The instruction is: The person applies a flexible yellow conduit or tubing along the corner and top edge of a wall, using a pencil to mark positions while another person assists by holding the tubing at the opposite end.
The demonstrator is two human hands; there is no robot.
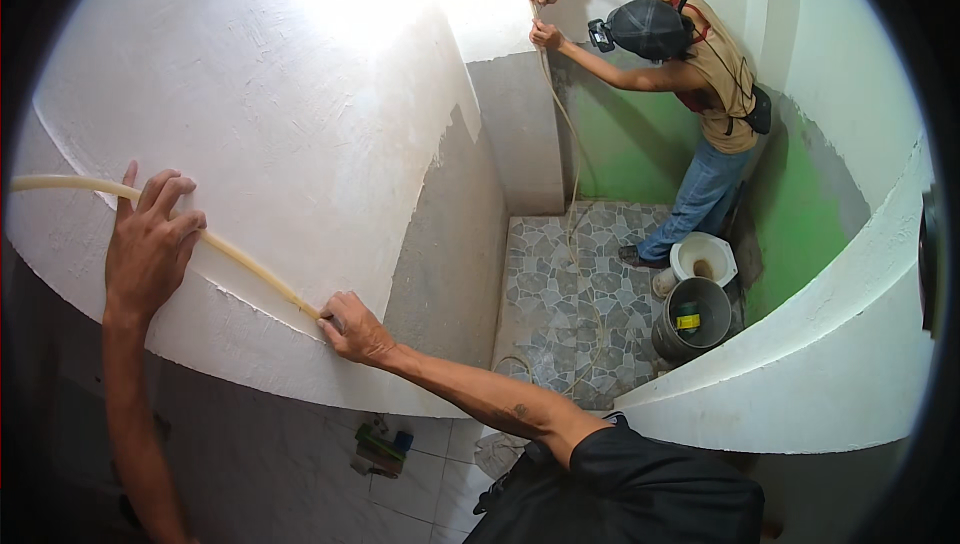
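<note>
The stone-patterned floor (535, 264) carries a bucket (703, 294), toilet (727, 259) and hose (571, 229)

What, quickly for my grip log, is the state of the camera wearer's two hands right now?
Left hand: fingers partly curled at the cream tube; whether they grip it cannot be told.
Right hand: closed, holding the cream tube.

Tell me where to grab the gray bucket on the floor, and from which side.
Grip the gray bucket by its rim, probably coming from above on the side facing the patterned floor: its mouth faces up, and the toilet bowl crowds its far side.
</note>
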